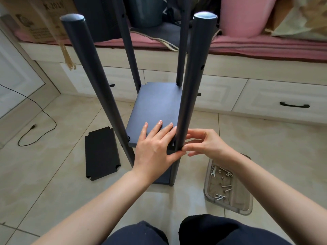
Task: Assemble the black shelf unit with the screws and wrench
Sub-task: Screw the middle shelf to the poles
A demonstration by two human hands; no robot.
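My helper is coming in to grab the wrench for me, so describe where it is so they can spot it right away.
Start at the black shelf unit standing on the tiled floor, then look to the floor just right of it for a clear plastic tray. The wrench lies in the tray's far left corner; it is the one small flat silver piece with forked ends, unlike the round nuts and long screws beside it.

Four black poles (99, 82), two shelf boards (155, 106), one wrench (213, 171), perhaps five screws (227, 186).
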